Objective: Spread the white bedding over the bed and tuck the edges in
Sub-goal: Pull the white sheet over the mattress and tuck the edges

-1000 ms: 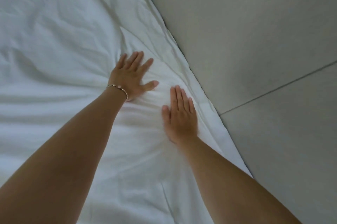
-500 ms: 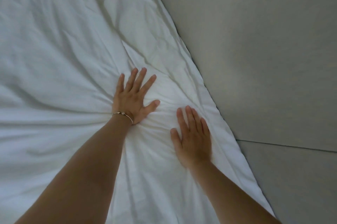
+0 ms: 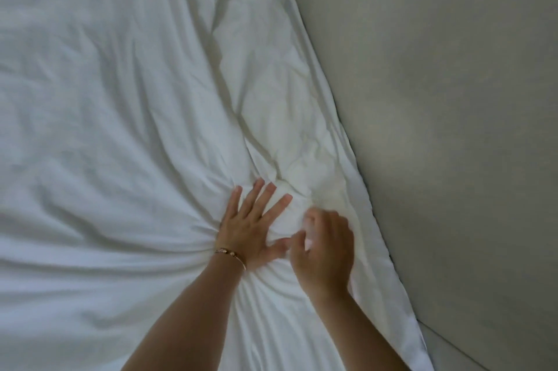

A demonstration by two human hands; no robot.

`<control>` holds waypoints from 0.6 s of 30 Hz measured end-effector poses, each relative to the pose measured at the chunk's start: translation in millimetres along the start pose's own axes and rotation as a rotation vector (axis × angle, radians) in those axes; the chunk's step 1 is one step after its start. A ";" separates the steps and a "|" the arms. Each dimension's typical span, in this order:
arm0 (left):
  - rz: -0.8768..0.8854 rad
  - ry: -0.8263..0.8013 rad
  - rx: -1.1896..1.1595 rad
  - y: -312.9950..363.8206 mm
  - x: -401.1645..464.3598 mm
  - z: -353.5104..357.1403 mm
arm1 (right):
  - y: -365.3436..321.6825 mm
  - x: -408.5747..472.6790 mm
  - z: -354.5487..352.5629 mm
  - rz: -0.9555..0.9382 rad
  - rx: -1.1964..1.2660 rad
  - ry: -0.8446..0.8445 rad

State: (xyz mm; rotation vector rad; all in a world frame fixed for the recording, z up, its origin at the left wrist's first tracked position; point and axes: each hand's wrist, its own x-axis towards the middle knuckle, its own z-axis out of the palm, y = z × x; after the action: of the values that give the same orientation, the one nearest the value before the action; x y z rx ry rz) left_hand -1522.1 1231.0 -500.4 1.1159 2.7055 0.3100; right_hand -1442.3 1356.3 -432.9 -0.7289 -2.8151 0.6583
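A person's left hand [image 3: 252,227] presses flat with fingers spread on the white bedding [image 3: 120,99], creases fanning out from the wrist toward nine o'clock. The right hand [image 3: 324,247], flat half a second ago, now curls and pinches a small fold just beside the left thumb, at three o'clock of it. That suggests smoothing is giving way to pulling slack toward the edge. The soft, rumpled cotton covers the bed up to the grey padded panel [image 3: 453,99].
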 end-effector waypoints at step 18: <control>-0.595 0.547 -0.134 -49.5 32.8 -82.5 | -91.4 171.2 49.8 0.110 0.667 -0.600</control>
State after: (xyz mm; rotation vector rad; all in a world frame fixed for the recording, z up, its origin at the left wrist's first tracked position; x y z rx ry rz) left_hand -1599.5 1210.3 -437.9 0.1583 3.2443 0.7619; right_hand -1642.5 1350.5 -428.5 -0.6180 -2.7057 1.9826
